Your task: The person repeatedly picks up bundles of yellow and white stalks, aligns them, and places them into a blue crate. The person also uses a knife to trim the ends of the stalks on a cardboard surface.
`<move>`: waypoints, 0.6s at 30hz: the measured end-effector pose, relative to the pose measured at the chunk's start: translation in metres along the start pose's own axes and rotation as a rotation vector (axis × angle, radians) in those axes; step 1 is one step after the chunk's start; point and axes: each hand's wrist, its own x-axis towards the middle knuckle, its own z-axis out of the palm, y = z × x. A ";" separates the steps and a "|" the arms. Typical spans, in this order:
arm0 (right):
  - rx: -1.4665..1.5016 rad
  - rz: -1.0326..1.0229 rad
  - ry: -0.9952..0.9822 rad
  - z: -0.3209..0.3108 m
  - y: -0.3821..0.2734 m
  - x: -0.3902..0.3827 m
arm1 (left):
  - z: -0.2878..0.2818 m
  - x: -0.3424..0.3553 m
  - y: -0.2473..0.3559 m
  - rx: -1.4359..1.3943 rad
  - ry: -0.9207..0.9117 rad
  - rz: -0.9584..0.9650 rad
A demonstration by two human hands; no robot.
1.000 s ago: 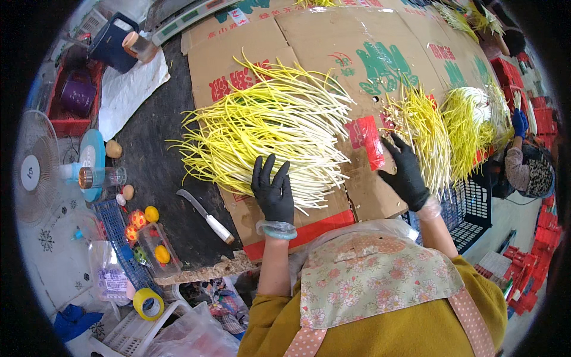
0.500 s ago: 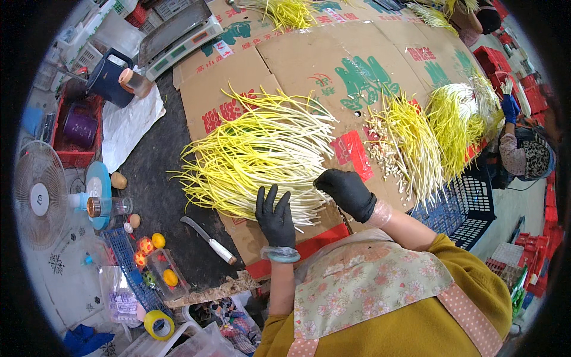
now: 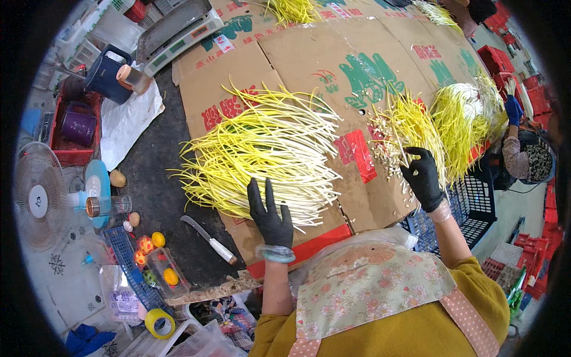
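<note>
A broad spread of yellow chives (image 3: 262, 154) lies on the cardboard in front of me, yellow tips leftward and white stems rightward. My left hand (image 3: 270, 217), in a black glove, rests on its near edge with the fingers spread. My right hand (image 3: 423, 181), also gloved in black, is at the near left edge of a smaller chive pile (image 3: 416, 128). Its thumb and fingers are pinched, and a thin pale stalk shows at the fingertips. Small cut white bits (image 3: 386, 149) are scattered along that pile's left side.
A knife (image 3: 208, 239) with a white handle lies left of my left hand. A scale (image 3: 178, 35) stands at the far left, and a fan (image 3: 38, 199) at the left. A blue crate (image 3: 470, 202) sits right of the table. A co-worker (image 3: 526, 152) is at the right, beside another chive heap (image 3: 458, 119).
My right hand has moved right, from the white stem ends of the large spread to the smaller pile. My left hand has shifted slightly left and stays on the spread.
</note>
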 end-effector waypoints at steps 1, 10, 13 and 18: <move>-0.071 -0.046 -0.034 0.000 0.008 -0.007 | 0.003 -0.002 0.004 -0.035 0.045 -0.030; 0.219 -0.054 0.002 0.014 -0.032 0.031 | 0.004 -0.060 -0.025 -0.206 0.391 -0.442; 0.454 -0.074 -0.235 0.033 -0.044 0.064 | -0.009 -0.071 -0.034 -0.602 0.396 -0.673; 0.208 -0.141 -0.253 0.069 -0.057 0.116 | -0.013 -0.075 -0.033 -0.528 0.278 -0.611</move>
